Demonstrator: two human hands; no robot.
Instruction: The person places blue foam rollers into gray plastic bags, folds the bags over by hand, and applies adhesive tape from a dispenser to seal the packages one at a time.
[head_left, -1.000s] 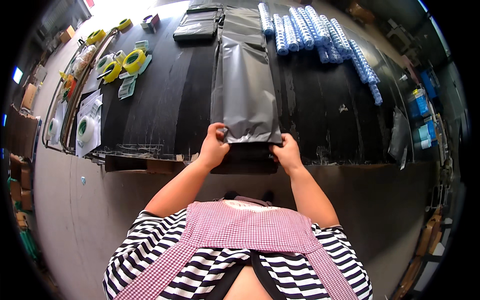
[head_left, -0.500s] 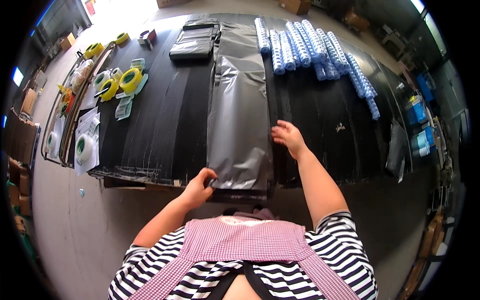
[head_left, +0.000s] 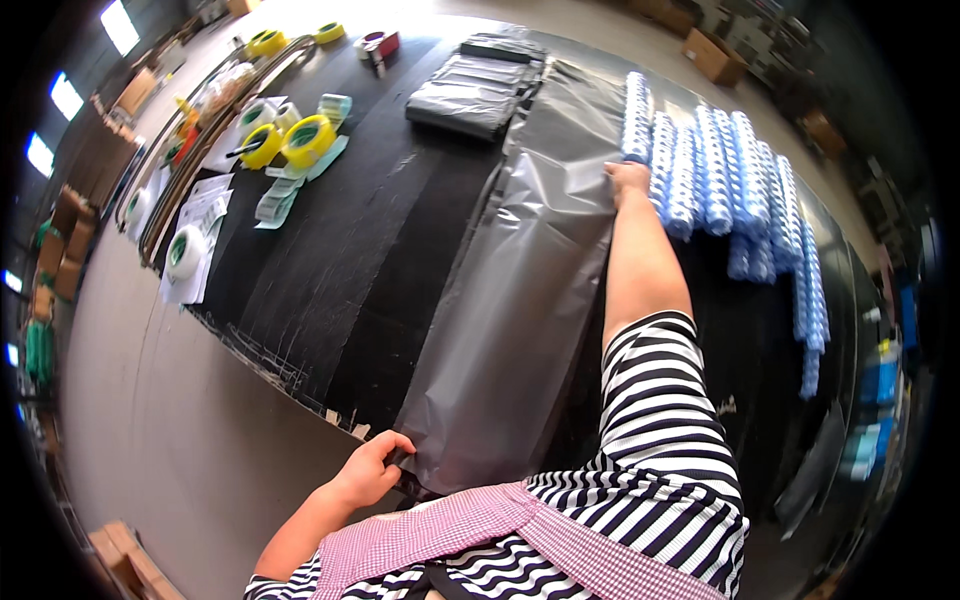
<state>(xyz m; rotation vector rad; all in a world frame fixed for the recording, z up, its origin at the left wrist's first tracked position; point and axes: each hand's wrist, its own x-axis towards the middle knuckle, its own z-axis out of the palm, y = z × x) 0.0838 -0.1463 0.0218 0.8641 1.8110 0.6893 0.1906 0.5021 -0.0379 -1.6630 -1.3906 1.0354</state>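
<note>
Grey plastic bag (head_left: pixel 520 300) lies lengthwise on the black table (head_left: pixel 330 260). Left hand (head_left: pixel 368 470) is clenched on the bag's near corner; yellow tape rolls (head_left: pixel 290 142) sit far left of the bag. Right hand (head_left: pixel 627 178), arm outstretched, presses fingers together on its far edge beside blue-white rolls (head_left: pixel 715 175).

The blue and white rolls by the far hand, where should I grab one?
Probably around the near end of a blue and white roll, coming from the right hand side. The rolls lie flat, tightly side by side, so only their ends stand free.
</note>
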